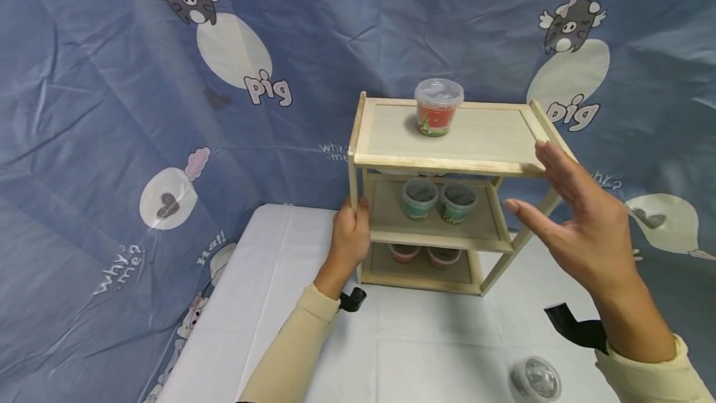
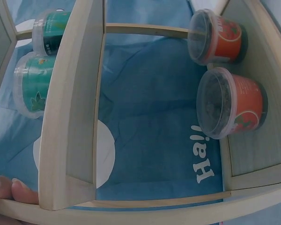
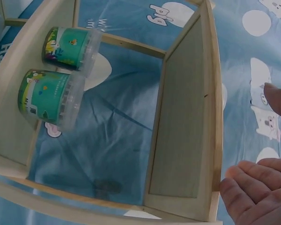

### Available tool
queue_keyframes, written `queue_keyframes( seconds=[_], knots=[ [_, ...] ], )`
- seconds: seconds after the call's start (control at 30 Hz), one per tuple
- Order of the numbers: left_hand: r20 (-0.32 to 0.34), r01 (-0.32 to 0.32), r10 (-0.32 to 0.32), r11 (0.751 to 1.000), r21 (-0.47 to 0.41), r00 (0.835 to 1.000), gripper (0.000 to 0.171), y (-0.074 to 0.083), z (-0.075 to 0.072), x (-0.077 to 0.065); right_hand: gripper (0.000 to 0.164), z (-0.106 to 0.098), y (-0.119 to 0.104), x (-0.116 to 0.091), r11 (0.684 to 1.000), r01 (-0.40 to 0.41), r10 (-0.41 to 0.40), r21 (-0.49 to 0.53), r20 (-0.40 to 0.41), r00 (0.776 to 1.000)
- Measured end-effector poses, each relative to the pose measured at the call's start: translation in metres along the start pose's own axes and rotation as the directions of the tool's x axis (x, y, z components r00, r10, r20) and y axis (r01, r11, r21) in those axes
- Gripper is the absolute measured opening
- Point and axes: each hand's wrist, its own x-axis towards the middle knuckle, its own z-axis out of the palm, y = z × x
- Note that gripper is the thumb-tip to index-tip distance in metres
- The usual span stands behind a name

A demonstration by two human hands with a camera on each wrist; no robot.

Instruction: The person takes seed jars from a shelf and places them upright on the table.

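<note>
A three-tier wooden shelf rack (image 1: pixel 447 163) stands on the white table in the head view. My left hand (image 1: pixel 348 235) grips its left front post, thumb on the near side; the left wrist view shows its fingertips (image 2: pixel 22 191) beside the middle board. My right hand (image 1: pixel 593 235) is held at the right front corner of the top board, fingers straight and thumb spread, nothing in it. One red-labelled plastic tub (image 1: pixel 438 107) stands on the top tier. Two green-labelled tubs (image 1: pixel 419 199) sit side by side on the middle tier, two red-labelled tubs (image 2: pixel 241 103) on the bottom tier.
Another clear-lidded tub (image 1: pixel 537 379) stands on the white tablecloth (image 1: pixel 425 353) near the front right. Blue cloth (image 1: pixel 347 30) printed with cartoon pigs hangs behind the rack and along the left side of the table.
</note>
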Motion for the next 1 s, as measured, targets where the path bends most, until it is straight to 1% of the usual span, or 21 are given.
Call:
queue_keyframes(
  seconds=[0.3, 0.53, 0.67, 0.83, 1.0],
  knots=[
    [-0.015, 0.001, -0.001, 1.0, 0.027, 1.0, 0.035, 0.001, 0.0, 0.0, 0.097, 0.003, -0.003, 0.008, 0.998, -0.039, 0.04, -0.041, 0.023, 0.999],
    [-0.019, -0.007, 0.007, 1.0, 0.027, 1.0, 0.034, 0.0, 0.0, 0.0, 0.098, 0.004, 0.0, 0.012, 0.997, -0.037, 0.039, -0.068, 0.035, 0.999],
    [-0.023, -0.012, 0.013, 1.0, 0.024, 1.0, 0.033, 0.0, 0.0, 0.001, 0.096, 0.004, 0.0, 0.015, 0.996, -0.05, 0.052, -0.068, 0.03, 0.998],
    [-0.022, -0.002, 0.002, 1.0, 0.023, 1.0, 0.034, 0.0, 0.001, 0.0, 0.092, 0.004, -0.001, 0.019, 0.995, -0.075, 0.078, -0.065, 0.036, 0.996],
    [-0.024, -0.002, 0.002, 1.0, 0.028, 1.0, 0.036, 0.0, 0.001, 0.0, 0.09, 0.006, -0.002, 0.026, 0.996, -0.075, 0.077, -0.056, 0.041, 0.996]
  ],
)
